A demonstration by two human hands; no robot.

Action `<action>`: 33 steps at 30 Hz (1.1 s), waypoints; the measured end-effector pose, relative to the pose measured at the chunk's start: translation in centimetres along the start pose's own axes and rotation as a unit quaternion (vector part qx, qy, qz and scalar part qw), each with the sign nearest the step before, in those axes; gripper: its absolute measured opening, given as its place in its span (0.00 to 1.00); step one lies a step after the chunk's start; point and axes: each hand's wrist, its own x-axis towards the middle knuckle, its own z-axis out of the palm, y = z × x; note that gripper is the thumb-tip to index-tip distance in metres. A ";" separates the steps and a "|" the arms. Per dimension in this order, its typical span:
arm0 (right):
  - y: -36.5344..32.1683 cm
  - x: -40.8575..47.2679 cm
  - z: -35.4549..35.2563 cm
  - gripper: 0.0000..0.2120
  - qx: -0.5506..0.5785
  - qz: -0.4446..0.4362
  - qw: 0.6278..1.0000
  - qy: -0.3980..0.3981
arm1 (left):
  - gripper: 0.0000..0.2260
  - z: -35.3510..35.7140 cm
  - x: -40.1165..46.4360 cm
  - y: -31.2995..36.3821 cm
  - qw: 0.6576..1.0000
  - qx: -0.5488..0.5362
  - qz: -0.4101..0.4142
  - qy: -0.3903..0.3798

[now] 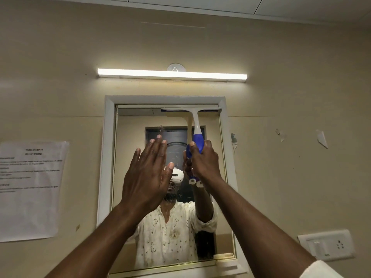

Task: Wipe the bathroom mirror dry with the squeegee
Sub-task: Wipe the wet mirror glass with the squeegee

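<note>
A white-framed bathroom mirror [132, 137] hangs on the beige wall. The squeegee [195, 125] has a white blade and a blue and white handle. Its blade lies flat along the top right edge of the glass. My right hand [202, 157] grips the blue handle from below. My left hand [149, 173] is raised in front of the middle of the mirror with straight fingers pointing up; whether it touches the glass I cannot tell. A person's reflection fills the lower glass.
A lit tube light [172, 74] runs above the mirror. A printed paper sheet [30, 189] is taped to the wall at left. A white switch and socket plate [326, 247] sits at lower right. A small white ledge [224, 257] sits at the mirror's bottom right corner.
</note>
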 end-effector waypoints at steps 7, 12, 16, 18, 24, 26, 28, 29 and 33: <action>0.9 -0.6 -0.4 0.22 -0.018 0.009 1.000 -0.019 | 0.28 0.8 -1.5 -0.1 1.000 -0.020 -0.015 -0.015; 2.2 -2.3 -0.1 0.21 -0.009 0.023 0.999 -0.024 | 0.28 1.0 -2.7 0.2 0.999 -0.033 -0.024 -0.029; 2.7 -3.5 0.1 0.20 -0.001 0.035 0.999 -0.028 | 0.29 1.1 -3.6 0.8 0.999 -0.031 -0.020 -0.039; 2.9 -4.0 0.1 0.19 0.001 0.038 0.999 -0.033 | 0.29 1.2 -4.0 1.1 0.998 -0.029 -0.019 -0.046; 3.6 -5.6 -0.7 0.18 -0.007 0.049 0.998 -0.040 | 0.28 1.2 -4.9 1.7 0.997 -0.029 -0.022 -0.062; 3.9 -6.3 -0.9 0.18 -0.007 0.052 0.998 -0.040 | 0.28 1.0 -5.4 1.9 0.997 -0.035 -0.025 -0.067; 4.1 -7.2 -1.0 0.17 0.001 0.059 0.997 -0.041 | 0.28 0.8 -6.0 2.2 0.996 -0.045 -0.026 -0.067; 4.3 -7.6 -1.0 0.17 0.004 0.065 0.997 -0.043 | 0.28 0.7 -6.3 2.3 0.996 -0.047 -0.026 -0.067; 5.3 -9.9 -1.3 0.12 0.008 0.079 0.995 -0.056 | 0.27 0.6 -7.5 2.4 0.996 -0.046 -0.031 -0.066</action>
